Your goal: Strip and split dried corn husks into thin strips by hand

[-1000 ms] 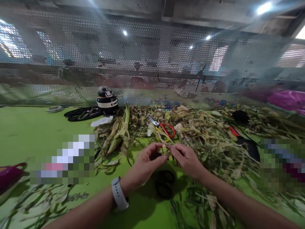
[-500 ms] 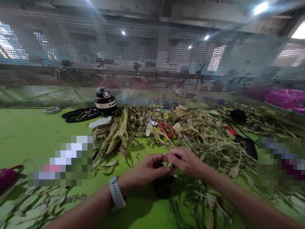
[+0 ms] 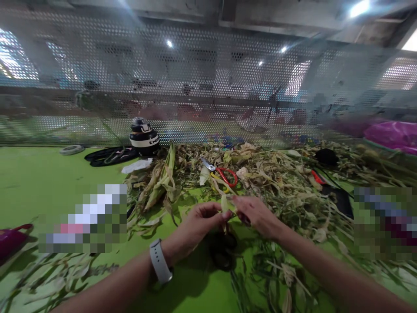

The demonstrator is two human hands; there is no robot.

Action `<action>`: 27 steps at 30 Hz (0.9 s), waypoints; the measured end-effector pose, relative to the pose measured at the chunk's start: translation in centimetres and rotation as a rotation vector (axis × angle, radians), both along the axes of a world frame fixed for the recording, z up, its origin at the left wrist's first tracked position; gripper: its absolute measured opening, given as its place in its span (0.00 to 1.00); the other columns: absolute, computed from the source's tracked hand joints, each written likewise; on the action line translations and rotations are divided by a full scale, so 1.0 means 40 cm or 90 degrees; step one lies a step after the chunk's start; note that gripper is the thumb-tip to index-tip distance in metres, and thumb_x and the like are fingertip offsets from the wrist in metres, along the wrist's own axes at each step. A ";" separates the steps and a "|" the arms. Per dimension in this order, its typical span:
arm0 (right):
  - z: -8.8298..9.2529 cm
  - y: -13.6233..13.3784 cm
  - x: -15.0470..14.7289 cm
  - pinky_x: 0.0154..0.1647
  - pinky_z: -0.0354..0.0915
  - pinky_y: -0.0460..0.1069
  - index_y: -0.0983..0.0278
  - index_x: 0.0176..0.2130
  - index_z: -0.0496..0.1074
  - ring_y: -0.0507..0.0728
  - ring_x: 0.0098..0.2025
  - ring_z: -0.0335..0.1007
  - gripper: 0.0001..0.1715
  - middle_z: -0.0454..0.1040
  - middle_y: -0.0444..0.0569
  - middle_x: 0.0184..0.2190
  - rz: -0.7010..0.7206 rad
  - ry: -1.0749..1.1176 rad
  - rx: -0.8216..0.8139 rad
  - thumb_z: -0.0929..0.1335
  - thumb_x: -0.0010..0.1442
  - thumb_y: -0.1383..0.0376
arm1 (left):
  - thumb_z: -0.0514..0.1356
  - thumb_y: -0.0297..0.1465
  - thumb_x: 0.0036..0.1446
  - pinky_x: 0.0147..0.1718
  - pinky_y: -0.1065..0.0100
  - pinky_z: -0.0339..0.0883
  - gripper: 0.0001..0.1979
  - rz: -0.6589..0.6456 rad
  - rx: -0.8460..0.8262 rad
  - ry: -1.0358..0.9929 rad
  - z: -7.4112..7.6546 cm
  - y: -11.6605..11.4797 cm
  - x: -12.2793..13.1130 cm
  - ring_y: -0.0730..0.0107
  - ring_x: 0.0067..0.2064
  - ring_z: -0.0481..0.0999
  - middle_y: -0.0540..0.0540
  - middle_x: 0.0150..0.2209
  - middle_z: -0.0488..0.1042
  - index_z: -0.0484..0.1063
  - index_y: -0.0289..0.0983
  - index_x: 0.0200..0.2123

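Fingers of the left hand (image 3: 200, 224) pinch a small pale green piece (image 3: 224, 203) upright above the surface (image 3: 192, 289); those of the right hand (image 3: 259, 217) curl close beside it, their contents impossible to tell. A light, steady pinch should spare it. Bare green lies nearer the person; dark looped handles (image 3: 223, 249) sit beneath, dry leaves (image 3: 276, 174) crowd rightward, red-handled scissors (image 3: 220, 171) beyond.

Workshop-like space, perforated screen (image 3: 202, 74), leaf-strewn green table (image 3: 32, 174), ceiling lights (image 3: 359, 8)
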State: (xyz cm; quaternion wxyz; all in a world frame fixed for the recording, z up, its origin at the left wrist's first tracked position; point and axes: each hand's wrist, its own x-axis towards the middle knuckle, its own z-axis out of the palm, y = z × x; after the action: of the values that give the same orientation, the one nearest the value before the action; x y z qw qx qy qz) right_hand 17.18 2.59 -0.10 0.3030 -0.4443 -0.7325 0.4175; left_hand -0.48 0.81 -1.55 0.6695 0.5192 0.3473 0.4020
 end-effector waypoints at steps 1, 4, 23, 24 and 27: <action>0.000 -0.002 -0.003 0.20 0.50 0.44 0.64 0.21 0.60 0.48 0.20 0.52 0.27 0.56 0.40 0.17 0.012 -0.008 0.018 0.57 0.61 0.49 | 0.64 0.35 0.49 0.29 0.76 0.61 0.10 0.016 0.008 0.003 0.000 0.001 0.000 0.79 0.26 0.68 0.50 0.25 0.72 0.75 0.33 0.29; -0.002 -0.007 -0.012 0.23 0.50 0.44 0.64 0.22 0.59 0.48 0.23 0.50 0.22 0.53 0.39 0.19 0.011 -0.016 0.083 0.59 0.61 0.54 | 0.64 0.34 0.49 0.28 0.77 0.61 0.09 0.017 0.008 0.013 0.006 -0.001 -0.001 0.79 0.25 0.68 0.50 0.24 0.73 0.75 0.33 0.30; -0.016 -0.007 -0.011 0.24 0.52 0.45 0.64 0.22 0.59 0.49 0.23 0.51 0.20 0.54 0.40 0.19 -0.019 -0.046 0.184 0.58 0.61 0.58 | 0.64 0.35 0.49 0.28 0.73 0.67 0.11 -0.082 -0.113 -0.041 0.017 -0.008 -0.004 0.75 0.23 0.73 0.48 0.22 0.75 0.72 0.32 0.32; -0.015 -0.008 -0.011 0.24 0.51 0.45 0.64 0.22 0.58 0.49 0.23 0.51 0.20 0.54 0.40 0.19 -0.018 -0.055 0.198 0.58 0.61 0.58 | 0.64 0.35 0.49 0.28 0.72 0.68 0.12 -0.094 -0.119 -0.041 0.020 -0.009 -0.005 0.75 0.23 0.74 0.48 0.22 0.75 0.71 0.33 0.33; -0.010 -0.008 -0.012 0.23 0.50 0.44 0.64 0.20 0.56 0.48 0.22 0.50 0.20 0.53 0.40 0.18 -0.016 -0.065 0.215 0.58 0.61 0.58 | 0.63 0.35 0.49 0.27 0.71 0.68 0.12 -0.125 -0.118 -0.029 0.027 -0.011 -0.009 0.74 0.23 0.74 0.47 0.22 0.76 0.70 0.33 0.34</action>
State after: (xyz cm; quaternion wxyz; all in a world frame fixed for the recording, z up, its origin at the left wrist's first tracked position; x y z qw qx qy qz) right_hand 16.71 2.27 -0.50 0.3411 -0.4171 -0.8009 0.2612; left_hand -0.82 0.37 -0.46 0.7588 0.4771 0.3149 0.3122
